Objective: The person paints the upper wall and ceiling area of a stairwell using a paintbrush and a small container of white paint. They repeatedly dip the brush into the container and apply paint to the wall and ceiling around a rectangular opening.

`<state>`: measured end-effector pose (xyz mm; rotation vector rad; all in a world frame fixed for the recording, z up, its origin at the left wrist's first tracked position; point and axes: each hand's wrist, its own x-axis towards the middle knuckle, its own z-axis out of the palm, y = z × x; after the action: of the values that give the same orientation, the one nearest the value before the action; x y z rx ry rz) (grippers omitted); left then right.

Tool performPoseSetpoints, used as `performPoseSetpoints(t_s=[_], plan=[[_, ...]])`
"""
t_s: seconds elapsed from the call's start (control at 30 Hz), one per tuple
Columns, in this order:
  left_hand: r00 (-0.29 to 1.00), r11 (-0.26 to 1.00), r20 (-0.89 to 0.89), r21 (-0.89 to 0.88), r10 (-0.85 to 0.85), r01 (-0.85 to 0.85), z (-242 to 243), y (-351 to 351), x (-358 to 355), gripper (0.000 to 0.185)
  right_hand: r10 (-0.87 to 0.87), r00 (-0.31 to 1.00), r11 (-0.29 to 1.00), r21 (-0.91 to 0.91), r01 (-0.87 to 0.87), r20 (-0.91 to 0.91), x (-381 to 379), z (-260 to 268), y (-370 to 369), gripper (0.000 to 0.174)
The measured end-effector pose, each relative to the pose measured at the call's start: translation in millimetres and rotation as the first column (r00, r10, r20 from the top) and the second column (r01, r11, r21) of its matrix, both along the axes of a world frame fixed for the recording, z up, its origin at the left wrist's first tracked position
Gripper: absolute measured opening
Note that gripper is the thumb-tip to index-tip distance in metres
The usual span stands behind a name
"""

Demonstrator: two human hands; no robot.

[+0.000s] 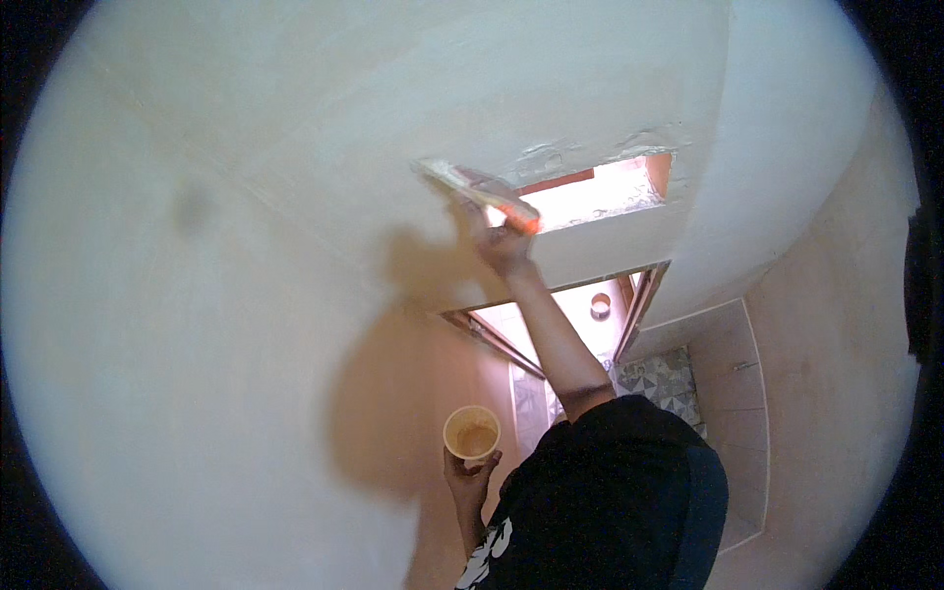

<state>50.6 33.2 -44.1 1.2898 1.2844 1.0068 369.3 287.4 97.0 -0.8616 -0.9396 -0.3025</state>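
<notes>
My right hand [505, 247] is raised and gripping a paintbrush [483, 193] with a light head and an orange handle end; the brush is blurred. Its tip lies at the pale wall [346, 140], left of a small rectangular wall opening [590, 195]. Low down, my left hand [468, 476] holds a round yellowish plastic cup [472, 434] upright, its open top showing a brownish inside. The contents cannot be told exactly.
Rough plaster edges the opening. Below it is a doorway with a dark frame [641, 306], and a round container [600, 306] stands beyond. Patterned floor tiles [664, 380] and a tiled lower wall [726, 420] with a small metal tap-like fitting [745, 366] lie at the right.
</notes>
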Motion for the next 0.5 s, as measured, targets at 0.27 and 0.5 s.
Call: performPoseSetpoints(t_s=[0.27, 0.5], plan=[[0.990, 0.988, -0.002, -0.057, 0.142, -0.142, -32.1, -0.5, 6.1, 0.075, -0.489, 0.784, 0.843, 0.022, 0.537, -0.382, 141.2, -53.9, -70.6, 0.020], [0.992, 0.992, 0.059, -0.052, 0.116, -0.113, -42.1, 1.7, -2.0, 0.076, -0.523, 0.846, 0.852, -0.060, 0.519, -0.101, 125.9, -118.8, -6.7, 0.021]])
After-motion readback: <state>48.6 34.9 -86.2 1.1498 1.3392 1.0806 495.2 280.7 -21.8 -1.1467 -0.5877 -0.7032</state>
